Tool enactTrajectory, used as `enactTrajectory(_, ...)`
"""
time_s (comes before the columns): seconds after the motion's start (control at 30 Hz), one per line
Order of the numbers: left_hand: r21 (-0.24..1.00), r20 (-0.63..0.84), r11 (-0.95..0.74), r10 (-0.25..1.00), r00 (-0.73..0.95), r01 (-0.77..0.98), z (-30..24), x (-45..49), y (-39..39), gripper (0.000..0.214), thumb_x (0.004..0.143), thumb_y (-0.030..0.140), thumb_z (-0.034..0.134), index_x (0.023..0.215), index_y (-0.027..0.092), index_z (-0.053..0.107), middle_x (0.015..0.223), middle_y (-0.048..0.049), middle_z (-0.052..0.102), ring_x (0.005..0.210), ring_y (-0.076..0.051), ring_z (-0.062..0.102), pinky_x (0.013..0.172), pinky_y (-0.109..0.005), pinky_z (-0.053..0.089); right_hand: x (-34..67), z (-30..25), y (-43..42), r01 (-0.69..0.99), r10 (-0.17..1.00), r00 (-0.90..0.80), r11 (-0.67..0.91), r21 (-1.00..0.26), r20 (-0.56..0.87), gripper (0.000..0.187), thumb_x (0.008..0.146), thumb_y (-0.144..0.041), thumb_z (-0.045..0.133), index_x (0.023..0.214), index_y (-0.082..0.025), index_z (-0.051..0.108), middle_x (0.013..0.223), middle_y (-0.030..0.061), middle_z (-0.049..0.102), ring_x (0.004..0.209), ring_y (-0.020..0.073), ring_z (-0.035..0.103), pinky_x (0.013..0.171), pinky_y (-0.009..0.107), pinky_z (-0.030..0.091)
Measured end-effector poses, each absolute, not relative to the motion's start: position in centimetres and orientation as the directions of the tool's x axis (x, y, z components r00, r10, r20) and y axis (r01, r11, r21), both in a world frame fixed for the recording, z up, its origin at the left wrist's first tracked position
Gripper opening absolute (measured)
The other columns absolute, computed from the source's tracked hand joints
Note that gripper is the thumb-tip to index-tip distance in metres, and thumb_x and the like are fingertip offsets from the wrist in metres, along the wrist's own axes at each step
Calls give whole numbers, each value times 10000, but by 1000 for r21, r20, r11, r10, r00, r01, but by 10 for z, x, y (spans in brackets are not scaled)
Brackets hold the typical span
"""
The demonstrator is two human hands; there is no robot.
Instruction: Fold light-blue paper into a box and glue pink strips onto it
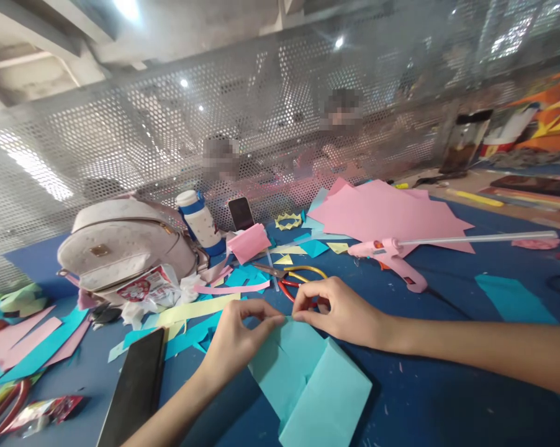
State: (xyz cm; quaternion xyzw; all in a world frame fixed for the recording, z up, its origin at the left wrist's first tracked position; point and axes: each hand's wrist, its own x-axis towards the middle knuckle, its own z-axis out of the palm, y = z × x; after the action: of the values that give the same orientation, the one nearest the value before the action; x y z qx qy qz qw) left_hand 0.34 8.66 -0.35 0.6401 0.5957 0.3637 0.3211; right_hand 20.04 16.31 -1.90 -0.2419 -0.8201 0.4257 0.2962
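Note:
A folded sheet of turquoise paper (303, 372) lies in front of me, its near right part doubled over into a raised flap. At its far edge my left hand (245, 329) pinches the paper between thumb and fingertips. Close beside it, my right hand (331, 307) grips the same edge, thumb against curled fingers. The two sets of fingertips almost meet. Just beyond my right hand lie scissors (292, 273) with red and yellow handles, partly hidden by that hand.
A pink glue gun (392, 254) with a long stick lies right, before pink paper sheets (377, 211). A black phone (135, 385), paper scraps (200, 310), a backpack (117, 242) and a bottle (200, 223) are left. A perforated metal screen (159, 124) stands behind, people beyond it.

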Motion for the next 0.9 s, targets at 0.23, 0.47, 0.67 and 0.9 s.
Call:
enactTrajectory(0.23, 897, 67, -43, 997, -39, 439, -1, 0, 87, 168, 743, 281, 718, 632, 155, 732, 629, -21, 692, 640, -137, 588, 608, -206, 420, 203, -15, 162, 189, 648, -715, 540, -820, 262, 72, 815, -157, 644, 759, -165, 689, 695, -3, 668, 603, 111, 524, 567, 244, 376)
enactTrajectory(0.47, 987, -68, 83, 992, -109, 140, -28, 14, 87, 374, 663, 425, 798, 905, 155, 705, 731, -36, 714, 591, -130, 614, 564, -211, 477, 216, -16, 166, 202, 706, -654, 509, -837, 272, 105, 847, -227, 639, 757, -173, 647, 722, -6, 649, 643, 112, 558, 534, 230, 357)
enactTrajectory(0.67, 980, -192, 197, 961, -198, 3, -47, 29, 76, 459, 668, 514, 812, 876, 116, 715, 689, -52, 685, 554, -121, 597, 536, -208, 488, 219, -22, 155, 178, 748, -605, 461, -870, 272, 103, 863, -246, 616, 785, -180, 627, 750, -2, 650, 628, 106, 542, 524, 228, 366)
enactTrajectory(0.9, 987, -103, 132, 956, -274, 90, -46, 25, 68, 355, 658, 456, 831, 673, 132, 687, 606, 15, 583, 557, -89, 491, 502, -164, 410, 237, -20, 150, 198, 750, -639, 373, -906, 169, 147, 899, -299, 565, 898, -188, 660, 830, 34, 698, 720, 149, 613, 583, 247, 425)
